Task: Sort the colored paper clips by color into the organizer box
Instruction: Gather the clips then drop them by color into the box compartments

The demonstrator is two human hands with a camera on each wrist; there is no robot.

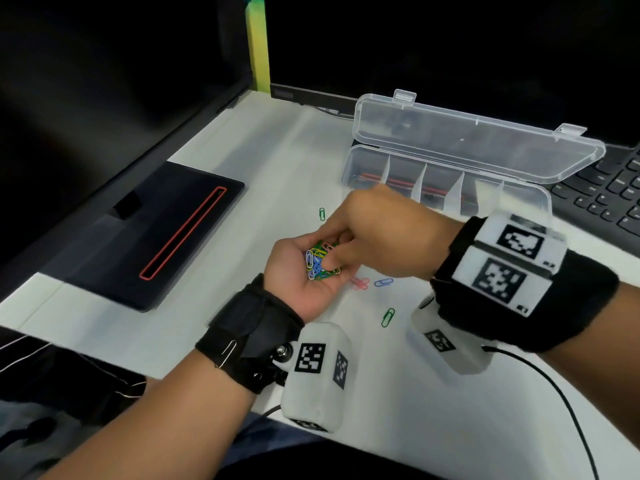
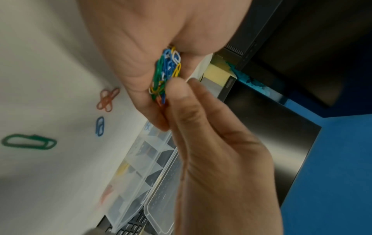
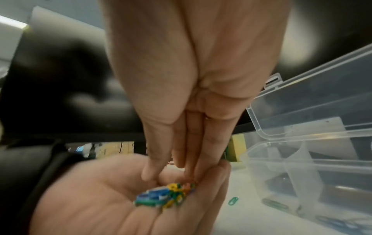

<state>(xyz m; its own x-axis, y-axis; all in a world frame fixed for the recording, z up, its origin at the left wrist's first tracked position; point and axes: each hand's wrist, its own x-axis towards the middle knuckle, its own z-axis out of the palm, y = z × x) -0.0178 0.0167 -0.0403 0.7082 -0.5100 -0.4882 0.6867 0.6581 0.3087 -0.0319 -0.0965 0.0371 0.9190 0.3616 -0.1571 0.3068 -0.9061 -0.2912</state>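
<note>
Cupping a mixed heap of clips (image 1: 320,260) in its upturned palm, the left hand (image 1: 302,271) has fingers loosely curled round them, while the right hand (image 1: 375,233) dips its fingertips (image 3: 189,172) into the heap; whether they have pinched one yet cannot be told. The clips are thin coated wire loops, smooth and prone to hooking together, so a pull could drag out neighbours of another colour or spill some onto the white desk (image 1: 398,393), where green, blue and red strays already lie. The box (image 1: 450,188), clear hard plastic with thin dividers and its lid propped open, sits just beyond the hands; its narrow cells make a misdrop likely.
</note>
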